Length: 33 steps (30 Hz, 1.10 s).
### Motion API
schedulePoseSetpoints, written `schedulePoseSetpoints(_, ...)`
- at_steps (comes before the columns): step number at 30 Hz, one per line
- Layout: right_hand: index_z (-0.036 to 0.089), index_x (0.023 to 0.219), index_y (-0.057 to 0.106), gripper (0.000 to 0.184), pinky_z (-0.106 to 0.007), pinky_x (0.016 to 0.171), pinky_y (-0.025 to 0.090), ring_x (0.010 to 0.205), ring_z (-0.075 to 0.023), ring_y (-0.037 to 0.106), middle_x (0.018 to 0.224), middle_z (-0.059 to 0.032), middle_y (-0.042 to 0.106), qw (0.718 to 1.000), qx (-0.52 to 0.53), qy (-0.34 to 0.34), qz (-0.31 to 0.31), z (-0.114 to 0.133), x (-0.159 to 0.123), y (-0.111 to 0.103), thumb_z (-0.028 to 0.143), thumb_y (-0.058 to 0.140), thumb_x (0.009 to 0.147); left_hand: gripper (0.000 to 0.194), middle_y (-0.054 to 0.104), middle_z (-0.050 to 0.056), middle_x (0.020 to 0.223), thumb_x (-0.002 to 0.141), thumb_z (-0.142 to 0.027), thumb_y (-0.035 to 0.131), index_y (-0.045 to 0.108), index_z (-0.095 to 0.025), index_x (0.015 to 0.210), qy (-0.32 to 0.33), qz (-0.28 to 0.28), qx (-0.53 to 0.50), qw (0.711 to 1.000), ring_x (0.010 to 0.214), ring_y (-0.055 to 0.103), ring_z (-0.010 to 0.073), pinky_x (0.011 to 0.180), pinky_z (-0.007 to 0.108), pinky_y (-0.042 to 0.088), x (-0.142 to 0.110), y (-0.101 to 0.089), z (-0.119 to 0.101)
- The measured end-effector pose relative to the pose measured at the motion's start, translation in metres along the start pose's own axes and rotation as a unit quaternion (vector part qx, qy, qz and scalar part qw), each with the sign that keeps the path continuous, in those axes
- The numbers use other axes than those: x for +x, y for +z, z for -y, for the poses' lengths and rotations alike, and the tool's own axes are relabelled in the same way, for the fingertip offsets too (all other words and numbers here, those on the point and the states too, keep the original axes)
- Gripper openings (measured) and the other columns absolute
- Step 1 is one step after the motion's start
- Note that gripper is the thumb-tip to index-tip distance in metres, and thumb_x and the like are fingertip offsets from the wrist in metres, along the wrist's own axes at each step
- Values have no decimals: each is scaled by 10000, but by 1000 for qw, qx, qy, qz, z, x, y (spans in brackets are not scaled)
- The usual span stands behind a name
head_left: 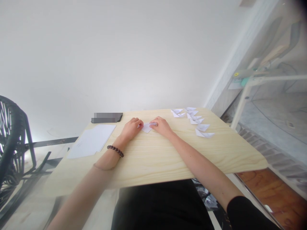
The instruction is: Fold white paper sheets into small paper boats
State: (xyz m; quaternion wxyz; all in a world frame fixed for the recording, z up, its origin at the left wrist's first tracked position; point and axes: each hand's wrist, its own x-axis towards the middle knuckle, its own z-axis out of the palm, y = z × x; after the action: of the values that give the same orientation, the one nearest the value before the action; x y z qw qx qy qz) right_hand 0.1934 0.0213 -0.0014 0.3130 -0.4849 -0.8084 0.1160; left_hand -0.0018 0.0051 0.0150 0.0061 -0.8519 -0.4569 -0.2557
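A small folded piece of white paper (147, 128) lies between my hands near the middle of the wooden table (153, 159). My left hand (132, 128) pinches its left end, with fingers curled. On the right end, my right hand (161, 126) closes thumb and fingers on the paper. The piece narrows to a point toward me, and its outer ends are partly hidden by my fingers. Several folded white paper boats (195, 119) stand in loose rows on the table's right side.
White paper sheets (92, 140) lie at the table's left. Behind them is a dark, flat object (119, 117), mostly blurred out. A dark woven chair (14, 137) stands left of the table, a white metal frame (242, 102) to the right. The wall (144, 57) rises behind.
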Motion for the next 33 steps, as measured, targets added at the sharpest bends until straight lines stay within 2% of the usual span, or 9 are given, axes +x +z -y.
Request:
schedulePoseSetpoints(4,222,872,655,201,-231,709,364,777,-119,507,870,-24,570,998,-66,4,4,5,-2,-4,333,513,783,142,547,36,791,783,-203,423,563,-189,767,16,3,24,1000,768,500,151,684,258,396,2,0,-1)
schedulePoseSetpoints(7,214,846,654,220,-264,763,326,885,-156,469,873,-40,576,987,-160,-36,6,13,-3,-7,323,465,816,135,547,38,799,784,-181,418,553,-183,791,30,5,62,998,763,499,152,681,260,392,2,1,-1)
schedulePoseSetpoints(11,202,861,648,240,-307,771,282,913,-186,422,879,-69,570,966,-247,-72,1,24,-5,-8,260,416,842,160,548,40,833,782,-154,414,543,-189,870,34,9,80,996,787,501,157,685,262,398,1,1,0)
schedulePoseSetpoints(18,237,834,658,253,-299,725,258,888,-174,408,907,-53,554,962,-261,-75,14,22,-4,-11,231,406,845,196,544,39,870,787,-142,411,571,-203,882,18,8,81,997,784,515,150,675,250,409,0,2,5)
schedulePoseSetpoints(25,220,867,650,237,-305,736,249,887,-176,407,915,-64,559,958,-269,-97,9,21,-3,-10,194,417,838,279,539,50,890,796,-134,405,584,-202,998,60,18,75,995,814,515,151,742,263,418,1,5,5)
schedulePoseSetpoints(33,237,872,650,225,-304,728,247,888,-179,401,903,-53,548,955,-272,-121,10,21,-3,-7,154,451,811,252,547,48,906,782,-124,433,623,-203,927,84,23,103,991,826,509,155,707,261,415,0,3,3)
